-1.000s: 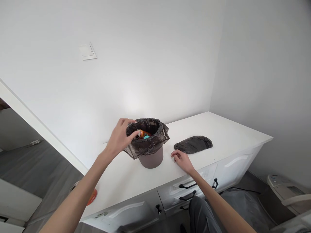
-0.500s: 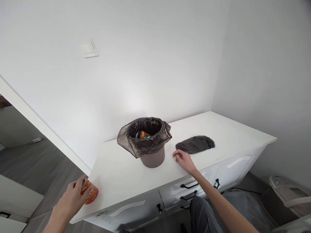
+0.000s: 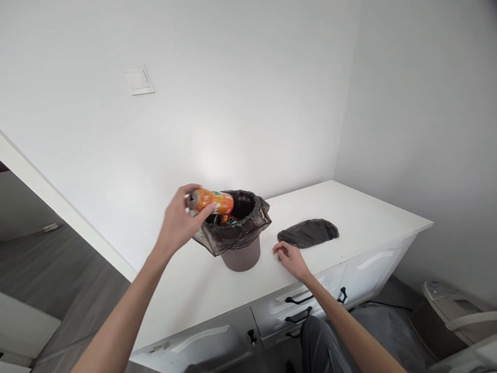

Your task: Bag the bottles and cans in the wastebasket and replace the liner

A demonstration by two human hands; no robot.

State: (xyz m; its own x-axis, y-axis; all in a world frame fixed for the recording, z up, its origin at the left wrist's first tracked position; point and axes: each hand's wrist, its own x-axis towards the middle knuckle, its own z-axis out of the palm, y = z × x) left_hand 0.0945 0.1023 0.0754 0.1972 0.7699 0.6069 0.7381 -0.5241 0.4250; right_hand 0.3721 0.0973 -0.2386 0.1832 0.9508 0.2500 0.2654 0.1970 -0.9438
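My left hand [image 3: 176,225] is closed around an orange drink can [image 3: 213,201], held sideways over the left rim of a small bin [image 3: 241,255] lined with a dark plastic bag [image 3: 233,235]. Inside the bin lies another orange can with something teal beside it. My right hand [image 3: 291,257] rests on the white countertop [image 3: 194,290] just right of the bin, fingers loosely curled with nothing in them. A folded dark bag [image 3: 308,232] lies on the counter a little beyond that hand.
White cabinet drawers with black handles [image 3: 297,299] run under the counter. A wall switch [image 3: 139,82] sits high on the white wall. A grey appliance [image 3: 454,305] stands on the floor at the right. Grey wood flooring shows at the left.
My left hand went down to the counter's left corner, took an orange can from there, and has now brought it up over the bin. My right hand stayed put.
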